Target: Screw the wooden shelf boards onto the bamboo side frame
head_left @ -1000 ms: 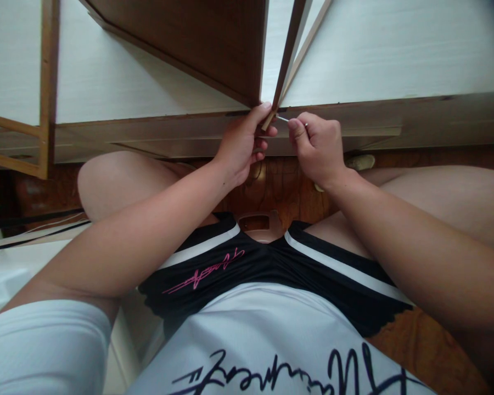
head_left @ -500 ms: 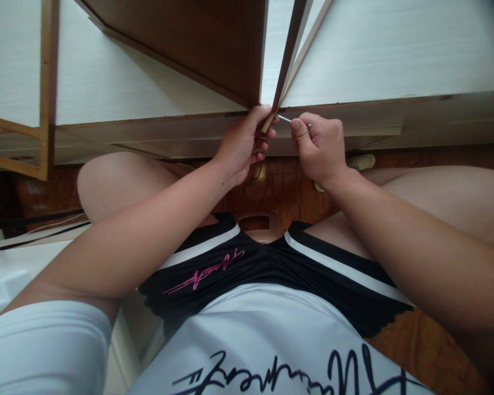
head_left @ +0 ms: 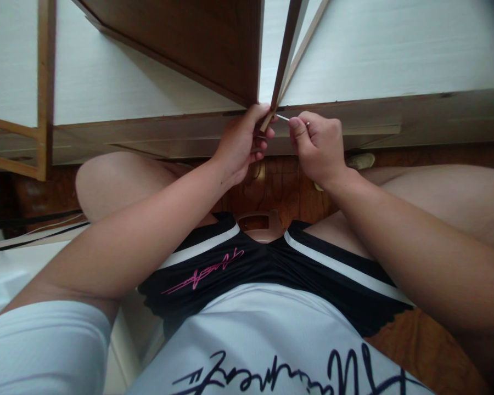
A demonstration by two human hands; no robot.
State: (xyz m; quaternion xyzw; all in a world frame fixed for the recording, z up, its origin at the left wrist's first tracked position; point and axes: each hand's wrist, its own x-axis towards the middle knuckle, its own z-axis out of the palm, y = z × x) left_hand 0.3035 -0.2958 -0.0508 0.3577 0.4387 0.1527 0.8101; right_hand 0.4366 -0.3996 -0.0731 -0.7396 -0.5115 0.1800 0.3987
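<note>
Near the table's front edge, my left hand [head_left: 241, 140] is closed around the lower end of a narrow wooden frame [head_left: 283, 66], thumb on the near side and fingers curled behind. The frame stands on its edge, tilted, with a pale bar behind it. My right hand [head_left: 319, 145] is closed in a fist around a thin metal rod [head_left: 283, 117]; its handle, if any, is hidden in the fingers. The rod's tip points left and meets the frame's end beside my left fingertips. A large dark brown wooden panel [head_left: 189, 44] stands just left of the frame.
The white tabletop [head_left: 395, 49] spans the far side. Another wooden frame [head_left: 45, 93] overhangs its edge at left. A brown plastic stool [head_left: 267, 219] shows between my legs, above a wooden floor [head_left: 280, 184]. White furniture with black cables [head_left: 33, 219] is at lower left.
The whole view has shifted very slightly. Both hands keep their grips, and the rod still points at the frame's end.
</note>
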